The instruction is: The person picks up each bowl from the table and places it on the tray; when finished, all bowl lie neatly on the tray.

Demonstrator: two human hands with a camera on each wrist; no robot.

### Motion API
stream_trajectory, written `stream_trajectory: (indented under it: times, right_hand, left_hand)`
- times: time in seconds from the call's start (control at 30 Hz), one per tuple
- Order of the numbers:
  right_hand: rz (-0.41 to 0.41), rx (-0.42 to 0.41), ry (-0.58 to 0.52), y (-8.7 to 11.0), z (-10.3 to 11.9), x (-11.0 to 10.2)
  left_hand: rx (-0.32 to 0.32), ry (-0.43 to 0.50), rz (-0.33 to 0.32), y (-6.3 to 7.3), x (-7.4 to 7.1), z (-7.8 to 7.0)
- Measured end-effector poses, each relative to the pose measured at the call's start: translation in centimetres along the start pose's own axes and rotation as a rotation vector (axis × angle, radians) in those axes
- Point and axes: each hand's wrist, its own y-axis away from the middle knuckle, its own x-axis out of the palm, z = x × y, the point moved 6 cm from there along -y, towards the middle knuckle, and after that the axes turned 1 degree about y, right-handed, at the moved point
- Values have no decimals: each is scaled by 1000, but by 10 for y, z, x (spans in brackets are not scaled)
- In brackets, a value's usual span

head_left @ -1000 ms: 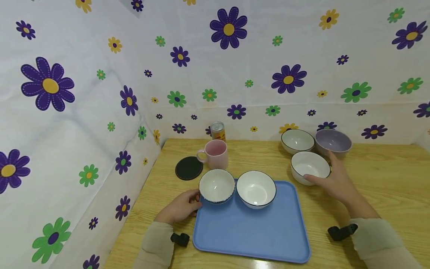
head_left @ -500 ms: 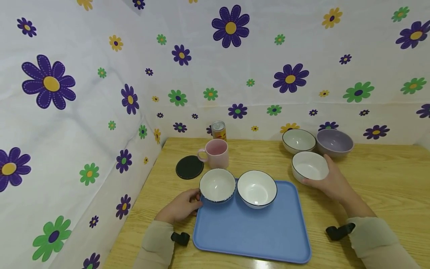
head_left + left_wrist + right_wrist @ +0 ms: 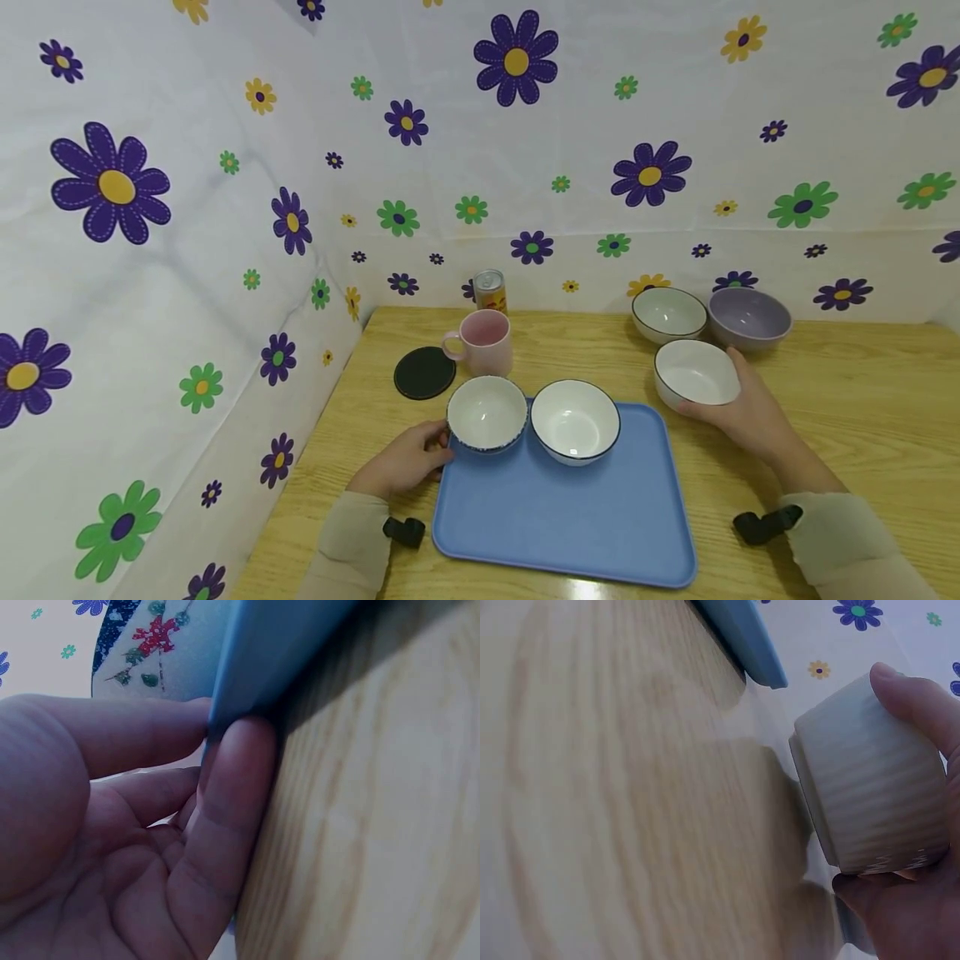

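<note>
My right hand [image 3: 738, 417] grips a white bowl [image 3: 696, 372] with a dark rim, thumb on one side and fingers on the other. In the right wrist view the ribbed outside of this bowl [image 3: 874, 784] shows, its foot slightly off the wooden table. My left hand [image 3: 405, 458] pinches the left edge of a blue tray [image 3: 562, 525]; the left wrist view has the tray wall [image 3: 255, 667] between thumb and finger. Two white bowls stand side by side on the tray's far part: one with a speckled blue rim [image 3: 487, 414], one with a plain dark rim [image 3: 575, 421].
Behind the gripped bowl stand a pale green-white bowl [image 3: 669, 315] and a purple bowl [image 3: 748, 318]. Beyond the tray are a pink mug [image 3: 487, 343], a drink can [image 3: 491, 291] and a round black coaster [image 3: 425, 372]. A flowered cloth [image 3: 570, 150] hangs behind the table.
My right hand has closed its fingers and thumb round the white bowl, which has tilted a little. The left hand and the tray have stayed in place.
</note>
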Motion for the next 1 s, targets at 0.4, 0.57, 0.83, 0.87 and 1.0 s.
stream_trajectory:
  times: [0.4, 0.57, 0.83, 0.87, 1.0]
  right_hand:
    - [-14, -82, -42, 18, 25, -9]
    - [-7, -130, -60, 29, 46, -11]
    - [1, -230, -3, 50, 83, -5]
    - [6, -238, 0, 52, 87, -4]
    - [29, -267, 0, 62, 101, 4]
  left_hand:
    - [-8, 8, -9, 1, 0, -1]
    - [-1, -10, -7, 0, 0, 1]
    - [-2, -4, -9, -2, 0, 3]
    - [-3, -3, -8, -2, 0, 3]
    - [1, -13, -9, -3, -1, 2]
